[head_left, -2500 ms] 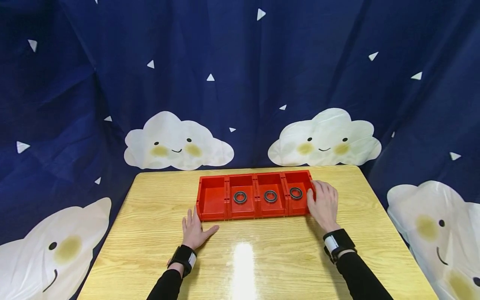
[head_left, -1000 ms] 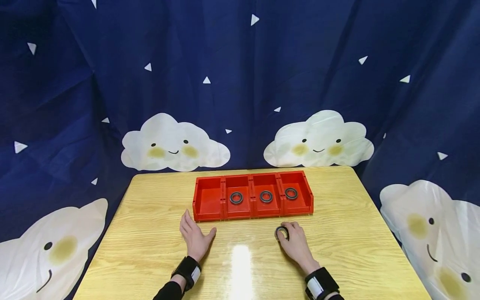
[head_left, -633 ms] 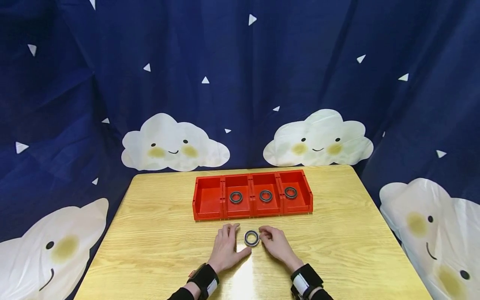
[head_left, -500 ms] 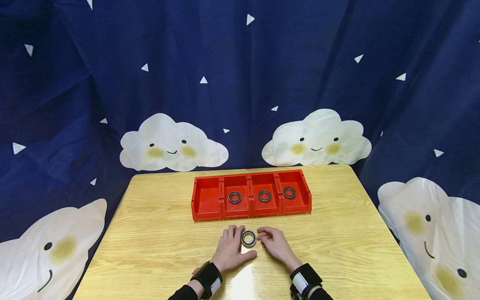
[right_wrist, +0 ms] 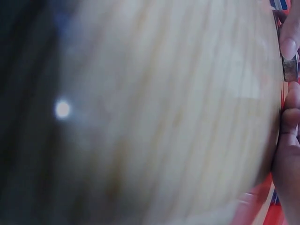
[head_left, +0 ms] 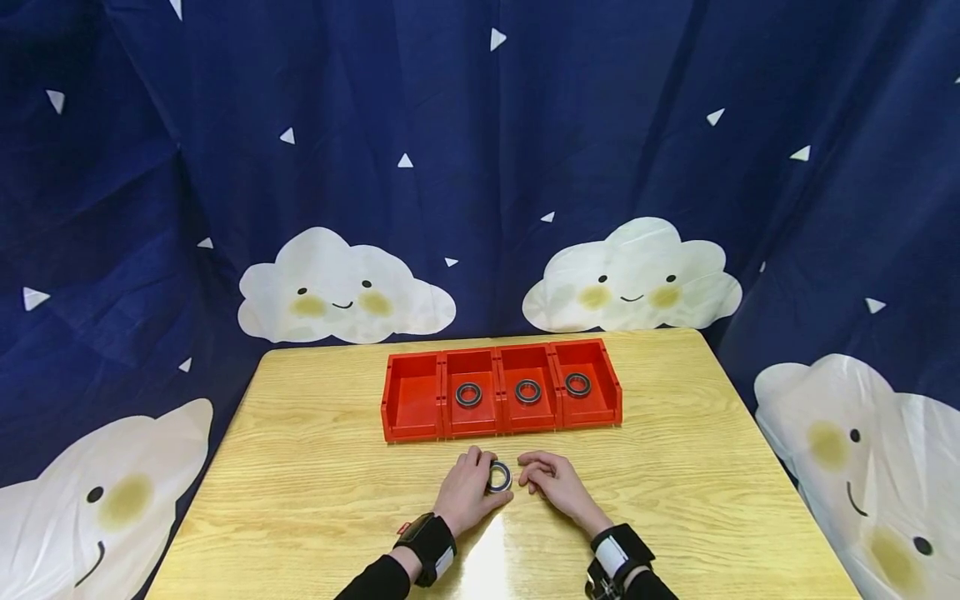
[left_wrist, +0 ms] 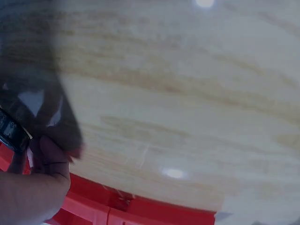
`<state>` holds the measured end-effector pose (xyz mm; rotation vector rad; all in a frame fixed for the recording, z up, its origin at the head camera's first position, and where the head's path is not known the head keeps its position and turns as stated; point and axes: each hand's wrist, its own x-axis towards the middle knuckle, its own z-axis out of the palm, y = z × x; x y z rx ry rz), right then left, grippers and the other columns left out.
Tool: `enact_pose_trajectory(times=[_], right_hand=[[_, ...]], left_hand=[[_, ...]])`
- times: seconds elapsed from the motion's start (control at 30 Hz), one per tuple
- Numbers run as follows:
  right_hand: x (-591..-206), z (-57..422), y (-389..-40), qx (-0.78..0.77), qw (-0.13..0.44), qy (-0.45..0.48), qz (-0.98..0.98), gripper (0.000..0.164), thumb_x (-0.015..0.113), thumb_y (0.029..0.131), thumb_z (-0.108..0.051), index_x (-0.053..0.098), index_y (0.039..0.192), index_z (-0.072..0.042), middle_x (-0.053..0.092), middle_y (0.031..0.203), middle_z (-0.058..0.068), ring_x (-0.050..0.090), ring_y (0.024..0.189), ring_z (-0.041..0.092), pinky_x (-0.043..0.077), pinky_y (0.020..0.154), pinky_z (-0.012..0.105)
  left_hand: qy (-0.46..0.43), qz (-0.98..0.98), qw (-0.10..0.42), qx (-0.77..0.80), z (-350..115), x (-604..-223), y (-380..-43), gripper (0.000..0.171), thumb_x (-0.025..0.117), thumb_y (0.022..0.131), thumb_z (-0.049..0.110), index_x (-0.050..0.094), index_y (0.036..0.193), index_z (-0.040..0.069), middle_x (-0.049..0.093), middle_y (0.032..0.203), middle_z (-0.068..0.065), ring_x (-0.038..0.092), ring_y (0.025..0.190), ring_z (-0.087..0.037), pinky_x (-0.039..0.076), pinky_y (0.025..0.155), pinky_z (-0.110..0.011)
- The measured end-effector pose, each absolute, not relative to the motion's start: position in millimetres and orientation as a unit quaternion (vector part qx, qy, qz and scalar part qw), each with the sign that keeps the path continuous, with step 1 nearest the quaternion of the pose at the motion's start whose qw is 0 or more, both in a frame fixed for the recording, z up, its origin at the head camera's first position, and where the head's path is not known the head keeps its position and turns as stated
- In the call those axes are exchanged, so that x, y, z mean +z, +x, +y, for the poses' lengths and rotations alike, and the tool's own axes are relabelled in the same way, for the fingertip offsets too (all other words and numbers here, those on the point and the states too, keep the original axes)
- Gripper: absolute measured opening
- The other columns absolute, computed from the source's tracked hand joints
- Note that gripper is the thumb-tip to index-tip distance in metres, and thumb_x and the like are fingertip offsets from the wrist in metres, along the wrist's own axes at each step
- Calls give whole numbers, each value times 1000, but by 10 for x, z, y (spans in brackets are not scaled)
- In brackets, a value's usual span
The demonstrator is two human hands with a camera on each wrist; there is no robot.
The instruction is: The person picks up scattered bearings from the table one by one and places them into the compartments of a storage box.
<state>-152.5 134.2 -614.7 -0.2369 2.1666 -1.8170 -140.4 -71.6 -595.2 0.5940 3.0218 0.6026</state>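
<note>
In the head view a bearing (head_left: 501, 477), a steel ring with a dark seal, is in front of the red bins. My left hand (head_left: 462, 493) pinches it from the left, thumb at its near side and fingers at its far side. My right hand (head_left: 558, 486) is just right of the bearing, fingers loosely curled and holding nothing. In the left wrist view the bearing (left_wrist: 13, 131) shows dark at the left edge beside my fingertips. The right wrist view catches the bearing's rim (right_wrist: 289, 69) under the left thumb, with my right fingers close below it.
Several joined red bins (head_left: 412, 435) stand in a row beyond my hands. The leftmost bin holds nothing; a left-middle bearing (head_left: 468, 395), a right-middle bearing (head_left: 528, 392) and a rightmost bearing (head_left: 578, 385) lie in the others. The wooden table (head_left: 712, 467) meets a dark blue curtain (head_left: 480, 208) behind.
My right hand left the rightmost bin, brought a bearing to the front middle and let go. My left hand came right from the bins' corner and took hold of it.
</note>
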Motion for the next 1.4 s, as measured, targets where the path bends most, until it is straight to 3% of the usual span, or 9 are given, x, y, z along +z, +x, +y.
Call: enact_pose_trajectory(times=[0.23,0.4,0.73,1.07,1.4], right_hand=[[-6169,1343,-1536,-637,155,-80,750,30,51,100,-1,59,126,13,69,96,33,58,67,5,41,55,15],[-6153,1334,-1524,-638,156,-80,750,30,52,100,-2,59,126,12,69,97,32,59,67,5,42,55,16],[-6143,1336,-1498,-637,150,-85,751,30,53,99,-2,59,125,12,68,95,32,59,67,4,44,54,16],[-6115,1337,-1482,-641,156,-73,748,30,52,101,-4,59,126,12,68,98,32,59,69,6,48,56,18],[-6066,1334,-1464,-645,165,-68,743,30,52,102,-4,58,127,13,67,100,35,59,71,8,49,58,18]], left_hand=[[243,961,-28,131,-741,-5919,-1424,50,73,88,49,62,113,7,53,99,-4,52,83,-17,49,70,-28],[254,956,-3,146,-789,-5873,-1418,48,70,92,46,60,117,6,50,101,-5,50,86,-18,48,69,-28],[212,946,37,243,-891,-5699,-1476,54,68,96,38,57,133,1,44,105,-3,48,100,-18,49,82,-33],[177,945,-28,273,-1027,-5470,-1610,58,71,93,38,58,136,1,41,97,-2,39,84,-13,32,67,-21],[107,946,-58,301,-1234,-5301,-1824,67,71,93,38,50,145,1,43,100,-7,41,86,-16,34,67,-23]])
